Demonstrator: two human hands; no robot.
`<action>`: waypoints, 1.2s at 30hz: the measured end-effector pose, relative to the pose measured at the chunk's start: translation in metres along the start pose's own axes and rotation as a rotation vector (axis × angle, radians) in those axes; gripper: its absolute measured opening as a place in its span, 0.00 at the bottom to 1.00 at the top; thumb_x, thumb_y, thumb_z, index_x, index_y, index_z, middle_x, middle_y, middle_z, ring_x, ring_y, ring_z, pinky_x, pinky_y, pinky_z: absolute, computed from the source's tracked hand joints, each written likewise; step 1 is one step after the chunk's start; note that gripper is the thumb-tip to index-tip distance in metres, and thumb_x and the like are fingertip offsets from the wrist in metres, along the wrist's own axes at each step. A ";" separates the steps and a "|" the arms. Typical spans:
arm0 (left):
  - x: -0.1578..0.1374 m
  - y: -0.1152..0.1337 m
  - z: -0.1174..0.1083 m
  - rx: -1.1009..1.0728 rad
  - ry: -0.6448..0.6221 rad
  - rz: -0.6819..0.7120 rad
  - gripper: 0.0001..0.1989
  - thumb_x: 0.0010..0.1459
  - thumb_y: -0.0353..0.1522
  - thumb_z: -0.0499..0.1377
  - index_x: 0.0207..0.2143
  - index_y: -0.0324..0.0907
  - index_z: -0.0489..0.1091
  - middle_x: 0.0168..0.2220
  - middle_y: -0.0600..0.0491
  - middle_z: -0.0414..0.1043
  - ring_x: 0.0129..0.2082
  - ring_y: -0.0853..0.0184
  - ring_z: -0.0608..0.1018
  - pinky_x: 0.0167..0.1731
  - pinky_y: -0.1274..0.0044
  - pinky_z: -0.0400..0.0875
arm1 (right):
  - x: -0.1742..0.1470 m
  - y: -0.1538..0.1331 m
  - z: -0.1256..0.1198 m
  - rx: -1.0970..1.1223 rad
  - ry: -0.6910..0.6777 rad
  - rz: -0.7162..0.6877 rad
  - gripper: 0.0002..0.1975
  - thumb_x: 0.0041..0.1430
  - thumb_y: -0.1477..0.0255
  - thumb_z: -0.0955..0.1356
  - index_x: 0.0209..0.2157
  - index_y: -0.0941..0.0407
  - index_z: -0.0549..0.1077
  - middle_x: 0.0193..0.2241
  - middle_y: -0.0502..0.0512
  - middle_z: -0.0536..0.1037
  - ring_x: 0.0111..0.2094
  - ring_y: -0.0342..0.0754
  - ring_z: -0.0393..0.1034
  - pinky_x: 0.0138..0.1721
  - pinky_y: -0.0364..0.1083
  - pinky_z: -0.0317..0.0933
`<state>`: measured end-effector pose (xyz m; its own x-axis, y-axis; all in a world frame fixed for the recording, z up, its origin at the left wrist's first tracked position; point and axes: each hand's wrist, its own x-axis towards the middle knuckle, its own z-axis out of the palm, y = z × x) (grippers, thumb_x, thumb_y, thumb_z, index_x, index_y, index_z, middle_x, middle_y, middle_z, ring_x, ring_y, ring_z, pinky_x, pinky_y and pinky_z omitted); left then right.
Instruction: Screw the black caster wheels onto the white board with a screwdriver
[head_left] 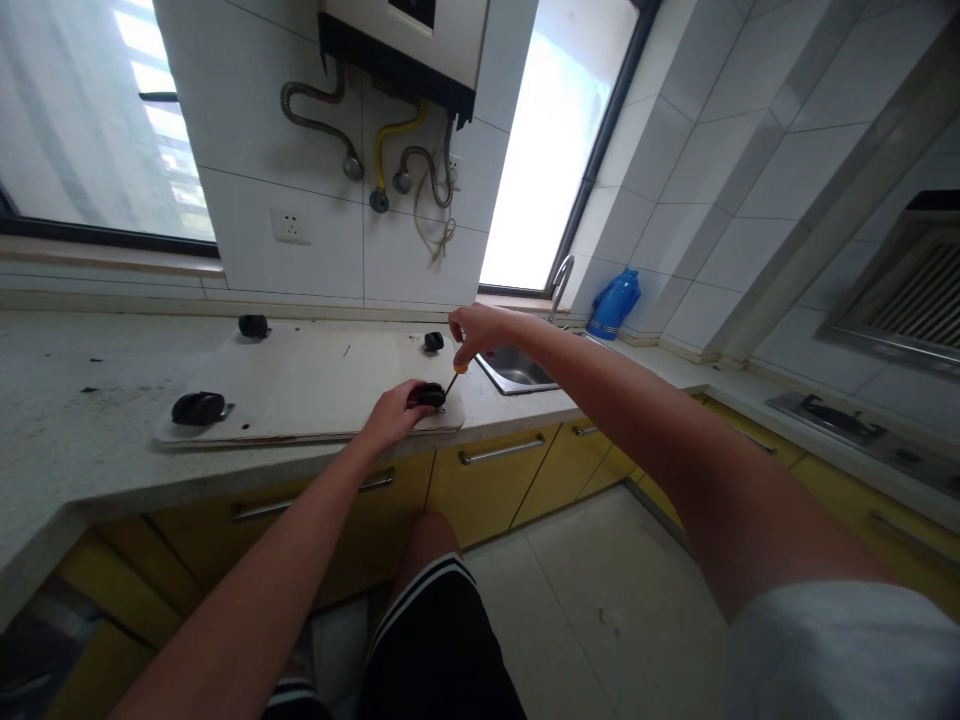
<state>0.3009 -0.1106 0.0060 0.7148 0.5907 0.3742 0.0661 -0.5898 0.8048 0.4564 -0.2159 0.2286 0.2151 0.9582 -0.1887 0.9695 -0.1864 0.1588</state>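
Note:
A white board (322, 375) lies on the countertop with black caster wheels at its corners. My left hand (394, 412) is closed on the near right caster wheel (430, 396), its fingers around the wheel's left side. In my right hand (480, 328) is a screwdriver (460, 367) with an orange handle, gripped from above. Its thin shaft slants down to the base of that wheel; the tip's exact contact cannot be made out. The other casters are at the far right (433, 342), far left (253, 326) and near left (198, 408) corners.
Right of the board is a steel sink (517, 372) with a curved faucet (561, 285). A blue container (613, 303) stands behind it. A gas stove (862, 430) is at the right. Yellow cabinets (495, 485) with metal handles run below the counter. A water heater (405, 50) hangs above.

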 end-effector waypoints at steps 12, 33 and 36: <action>0.002 -0.003 -0.003 0.018 -0.015 0.001 0.23 0.55 0.40 0.68 0.53 0.45 0.78 0.51 0.47 0.87 0.52 0.50 0.87 0.58 0.62 0.81 | 0.005 -0.006 -0.012 0.060 -0.036 0.007 0.23 0.58 0.62 0.83 0.48 0.61 0.79 0.31 0.53 0.82 0.31 0.48 0.80 0.36 0.45 0.72; 0.003 -0.003 -0.003 0.087 0.003 0.000 0.23 0.54 0.43 0.66 0.51 0.46 0.78 0.49 0.46 0.88 0.51 0.49 0.87 0.58 0.60 0.80 | -0.017 -0.024 -0.010 -0.047 0.200 0.026 0.25 0.75 0.54 0.69 0.58 0.61 0.75 0.48 0.69 0.82 0.50 0.61 0.80 0.51 0.53 0.73; 0.003 -0.004 -0.004 0.105 0.000 -0.002 0.24 0.53 0.45 0.66 0.51 0.46 0.78 0.50 0.46 0.88 0.51 0.48 0.87 0.59 0.59 0.80 | -0.021 -0.027 -0.008 -0.047 0.208 0.006 0.27 0.75 0.54 0.69 0.62 0.60 0.72 0.54 0.70 0.79 0.55 0.63 0.77 0.54 0.55 0.73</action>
<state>0.3001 -0.1048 0.0058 0.7148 0.5919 0.3725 0.1402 -0.6431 0.7529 0.4245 -0.2295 0.2364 0.1879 0.9821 0.0157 0.9607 -0.1870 0.2051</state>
